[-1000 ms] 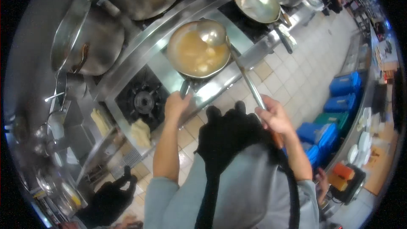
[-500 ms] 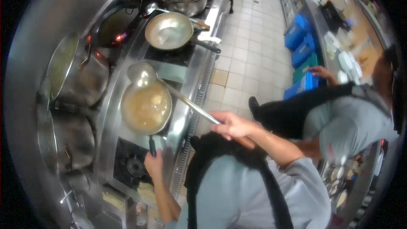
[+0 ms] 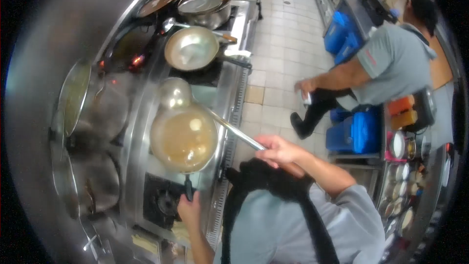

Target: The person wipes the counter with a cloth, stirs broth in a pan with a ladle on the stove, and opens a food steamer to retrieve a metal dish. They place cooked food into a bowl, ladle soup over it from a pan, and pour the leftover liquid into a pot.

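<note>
Two hands grip handles: the left hand (image 3: 188, 207) wraps the black handle of a pan (image 3: 184, 139) of brown liquid over the stove (image 3: 138, 164); the right hand (image 3: 279, 150) clasps a ladle (image 3: 175, 93), its bowl at the pan's far rim.

"What are the pale lumps (image 3: 195, 125) in the pan (image 3: 168, 142)?"

"Too blurred to tell. The left hand (image 3: 189, 209) also hides the end of the pan's handle (image 3: 188, 184)."

"And the ladle (image 3: 175, 94)?"

"The right hand (image 3: 276, 150) covers part of its handle, and I can't tell whether its bowl touches the pan's rim."

"What does the worker (image 3: 398, 63) on the right hold?"

"Something small, too blurred to name."

"The dishes (image 3: 400, 189) at the near right?"

"Their contents are too small to make out. The near edge cuts off the wearer's grey shirt (image 3: 264, 225)."
</note>
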A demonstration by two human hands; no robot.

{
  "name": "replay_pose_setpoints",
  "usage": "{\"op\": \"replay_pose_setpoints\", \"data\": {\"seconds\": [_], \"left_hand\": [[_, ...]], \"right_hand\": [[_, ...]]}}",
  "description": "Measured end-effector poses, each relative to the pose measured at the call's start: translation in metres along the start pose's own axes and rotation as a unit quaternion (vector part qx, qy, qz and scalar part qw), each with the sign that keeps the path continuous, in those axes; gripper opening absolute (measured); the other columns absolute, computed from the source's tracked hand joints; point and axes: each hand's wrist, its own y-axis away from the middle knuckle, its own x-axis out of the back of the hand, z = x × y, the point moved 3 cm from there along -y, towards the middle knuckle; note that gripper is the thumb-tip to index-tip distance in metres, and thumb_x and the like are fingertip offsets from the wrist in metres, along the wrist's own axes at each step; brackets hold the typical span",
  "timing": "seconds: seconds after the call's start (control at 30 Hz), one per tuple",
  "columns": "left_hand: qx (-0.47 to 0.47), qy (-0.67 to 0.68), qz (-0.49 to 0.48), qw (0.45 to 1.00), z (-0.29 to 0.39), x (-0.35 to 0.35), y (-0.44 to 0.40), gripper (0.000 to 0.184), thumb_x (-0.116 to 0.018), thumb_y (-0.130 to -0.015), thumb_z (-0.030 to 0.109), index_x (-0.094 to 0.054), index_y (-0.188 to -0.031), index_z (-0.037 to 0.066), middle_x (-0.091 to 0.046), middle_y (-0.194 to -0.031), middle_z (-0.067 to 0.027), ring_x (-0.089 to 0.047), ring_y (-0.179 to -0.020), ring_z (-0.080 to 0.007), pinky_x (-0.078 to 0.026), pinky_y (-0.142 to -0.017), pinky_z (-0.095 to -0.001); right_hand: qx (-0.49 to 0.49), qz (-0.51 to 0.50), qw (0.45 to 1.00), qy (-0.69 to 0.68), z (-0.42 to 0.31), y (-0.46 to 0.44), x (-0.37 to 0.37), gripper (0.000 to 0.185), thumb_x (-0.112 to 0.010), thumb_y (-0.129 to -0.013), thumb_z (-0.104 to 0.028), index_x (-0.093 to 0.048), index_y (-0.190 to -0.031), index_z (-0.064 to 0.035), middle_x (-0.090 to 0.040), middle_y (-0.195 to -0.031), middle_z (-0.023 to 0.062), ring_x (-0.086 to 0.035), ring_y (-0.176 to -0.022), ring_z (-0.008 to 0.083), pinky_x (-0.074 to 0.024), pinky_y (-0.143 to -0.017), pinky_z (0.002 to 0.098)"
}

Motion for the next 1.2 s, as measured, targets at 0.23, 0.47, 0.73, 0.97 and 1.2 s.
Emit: {"op": "replay_pose_setpoints", "data": {"seconds": [0.23,0.47,0.73,0.97,1.2], "left_hand": [[-0.075,0.010,-0.042,0.996,0.050,-0.003,0.008,0.042,-0.076,-0.083,0.038,-0.065,-0.089,-0.001,-0.065,-0.072,-0.0222,-0.064,-0.071,-0.0422,-0.050,-0.066,-0.0447],[-0.114,-0.001,-0.119,0.986,0.111,-0.014,0.003,0.040,-0.076,-0.083,0.035,-0.060,-0.082,-0.002,-0.064,-0.070,-0.0224,-0.064,-0.068,-0.0429,-0.049,-0.064,-0.0450],[-0.261,-0.033,-0.182,0.947,0.204,-0.057,0.015,0.039,-0.075,-0.084,0.035,-0.064,-0.089,-0.002,-0.065,-0.073,-0.0223,-0.064,-0.070,-0.0403,-0.050,-0.066,-0.0452],[-0.255,-0.078,-0.236,0.934,0.279,-0.122,0.056,0.040,-0.074,-0.084,0.037,-0.066,-0.091,-0.001,-0.067,-0.080,-0.0230,-0.065,-0.077,-0.0417,-0.050,-0.069,-0.0462],[-0.313,-0.057,-0.204,0.926,0.328,-0.176,0.093,0.040,-0.075,-0.083,0.036,-0.066,-0.091,-0.002,-0.066,-0.078,-0.0235,-0.065,-0.077,-0.0428,-0.049,-0.071,-0.0472]], "right_hand": [[0.006,0.064,0.997,-0.037,0.001,0.039,0.016,0.035,-0.060,-0.094,-0.008,-0.053,-0.128,-0.0017,-0.057,-0.074,-0.0001,-0.051,-0.047,0.0069,-0.0438,-0.044,0.0227],[0.054,0.151,0.986,-0.038,-0.001,0.088,0.032,0.049,-0.057,-0.095,-0.009,-0.046,-0.142,-0.0027,-0.054,-0.072,-0.0022,-0.048,-0.047,0.0055,-0.0425,-0.044,0.0215],[0.111,0.238,0.963,-0.062,0.023,0.161,0.071,0.053,-0.056,-0.096,-0.011,-0.041,-0.147,-0.0027,-0.054,-0.073,-0.0019,-0.048,-0.047,0.0052,-0.0434,-0.045,0.0214],[0.123,0.308,0.940,-0.080,0.050,0.247,0.125,0.055,-0.058,-0.096,-0.010,-0.040,-0.147,-0.0022,-0.057,-0.077,-0.0015,-0.049,-0.048,0.0046,-0.0432,-0.045,0.0210],[0.138,0.330,0.931,-0.070,0.052,0.310,0.194,0.054,-0.056,-0.097,-0.010,-0.039,-0.147,-0.0026,-0.057,-0.076,-0.0015,-0.048,-0.048,0.0048,-0.0434,-0.045,0.0218]]}}
